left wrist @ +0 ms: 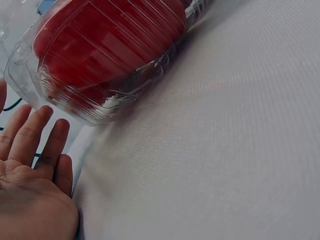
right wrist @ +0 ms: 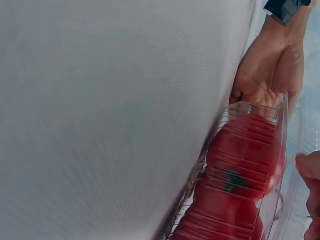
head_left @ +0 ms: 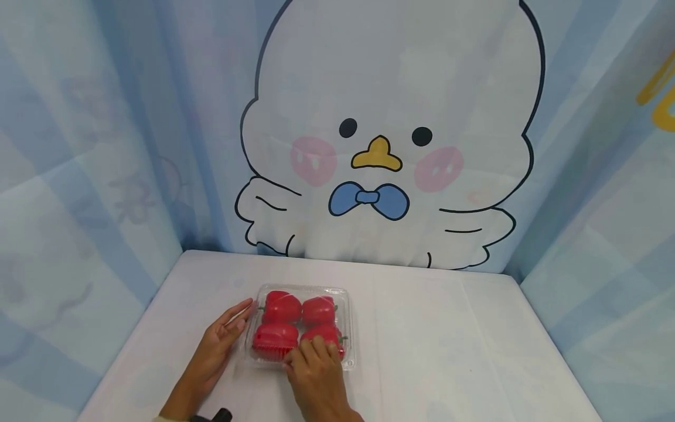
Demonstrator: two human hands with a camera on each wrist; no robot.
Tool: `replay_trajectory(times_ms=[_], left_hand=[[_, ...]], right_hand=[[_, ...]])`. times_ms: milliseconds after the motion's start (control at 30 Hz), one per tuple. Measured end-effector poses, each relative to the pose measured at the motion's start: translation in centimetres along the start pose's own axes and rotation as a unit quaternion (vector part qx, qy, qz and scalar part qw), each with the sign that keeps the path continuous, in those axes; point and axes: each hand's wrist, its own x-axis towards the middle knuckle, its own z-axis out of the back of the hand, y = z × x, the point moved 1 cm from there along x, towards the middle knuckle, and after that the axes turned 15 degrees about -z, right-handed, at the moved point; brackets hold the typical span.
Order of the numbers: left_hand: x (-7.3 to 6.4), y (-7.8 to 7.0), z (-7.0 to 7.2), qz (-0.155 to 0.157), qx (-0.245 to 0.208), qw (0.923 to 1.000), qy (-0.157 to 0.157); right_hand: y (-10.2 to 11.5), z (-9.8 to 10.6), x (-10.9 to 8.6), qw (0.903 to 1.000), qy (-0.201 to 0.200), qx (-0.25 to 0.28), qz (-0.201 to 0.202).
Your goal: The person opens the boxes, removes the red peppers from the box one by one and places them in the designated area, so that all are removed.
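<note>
1. Pale blue curtains and a large cartoon bird rise behind the clear box in the head view, and a white tabletop spreads beneath it. Left hand lies along the box's left side, fingers extended and gripping nothing, perhaps placed there to keep the box from sliding. Right hand is over the box's near edge, fingers bent, probably to work at the plastic there; whether they pinch it I cannot tell. Four red peppers, as they appear to be, sit two by two inside the box

2. From the left wrist, the box's ribbed wall shows red contents behind it. The left hand's fingers are spread wide near the box's corner, palm bare. Part of a dark cable shows beyond the box

3. From the right wrist, a green stem shows through the box's side wall. The left hand is at the box's far end, with the right hand only partly in view beside the box's top, its hold unclear; I cannot tell whether the box is fastened
</note>
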Motion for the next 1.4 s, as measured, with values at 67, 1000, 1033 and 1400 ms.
replay_trajectory(times_ms=[67,1000,1033,1400], left_hand=[[0.0,0.0,0.0,0.002,0.001,1.0000,-0.001],[-0.3,-0.4,-0.6,-0.001,0.050,0.9988,0.003],[-0.3,-0.3,-0.6,-0.001,0.049,0.9988,0.004],[-0.3,-0.4,-0.6,-0.008,0.064,0.9979,0.000]], right_hand=[[0.0,0.0,0.0,0.9999,-0.009,0.009,-0.001],[-0.5,1.6,2.4,0.9885,-0.077,0.124,-0.039],[-0.5,1.6,2.5,0.9873,-0.083,0.129,-0.040],[-0.3,1.9,3.3,0.9786,-0.081,0.163,-0.097]])
